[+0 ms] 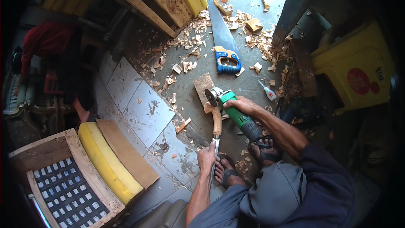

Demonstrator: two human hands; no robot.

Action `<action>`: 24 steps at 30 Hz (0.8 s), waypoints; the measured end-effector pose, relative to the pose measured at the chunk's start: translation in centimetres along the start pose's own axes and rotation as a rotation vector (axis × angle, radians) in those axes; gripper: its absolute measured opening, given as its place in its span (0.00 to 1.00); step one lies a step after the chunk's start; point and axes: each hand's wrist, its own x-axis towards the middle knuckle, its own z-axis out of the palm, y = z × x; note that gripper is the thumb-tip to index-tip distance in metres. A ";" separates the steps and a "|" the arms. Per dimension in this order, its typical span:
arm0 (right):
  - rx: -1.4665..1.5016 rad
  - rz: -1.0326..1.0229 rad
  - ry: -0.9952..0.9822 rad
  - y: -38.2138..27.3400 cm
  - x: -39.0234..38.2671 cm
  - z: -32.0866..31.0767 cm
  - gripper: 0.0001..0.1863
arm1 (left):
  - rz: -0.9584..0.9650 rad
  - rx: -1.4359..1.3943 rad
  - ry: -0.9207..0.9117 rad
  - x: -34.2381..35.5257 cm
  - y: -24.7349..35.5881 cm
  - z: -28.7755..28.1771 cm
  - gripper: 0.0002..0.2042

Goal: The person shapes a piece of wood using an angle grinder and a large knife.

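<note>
My right hand [242, 105] is closed around the front of a green angle grinder [242, 121]. Its round disc [211, 97] is at the hooked upper end of a curved wooden handle [217, 120]; whether they touch I cannot tell. That handle is fixed to a long metal blade [216, 142], which my left hand [206, 157] grips just below the wood. The handle's hooked end lies over a rough wooden block [202, 85] on the floor.
Beyond the block lies a blue-handled hand saw [225, 38] among wood shavings [185, 42]. A small white bottle [268, 91] lies to the right, near a yellow plastic stool [358, 67]. A webbed wooden frame [71, 185] and yellow foam [107, 160] stand left. Another person [52, 42] bends farther left.
</note>
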 end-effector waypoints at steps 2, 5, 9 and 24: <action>0.009 0.030 -0.083 0.9 0.4 -0.4 0.31 | -0.018 0.010 -0.002 -0.4 -0.5 0.1 0.29; 0.113 0.033 -0.033 0.5 0.8 -0.7 0.29 | 0.012 0.000 0.005 0.0 -0.2 0.0 0.30; 0.104 -0.003 -0.032 1.6 0.9 -0.2 0.28 | 0.010 -0.007 -0.008 0.1 -1.2 -0.1 0.30; -0.044 0.001 0.041 1.1 -0.3 -1.5 0.34 | 0.000 -0.128 -0.049 1.3 -1.5 -2.6 0.27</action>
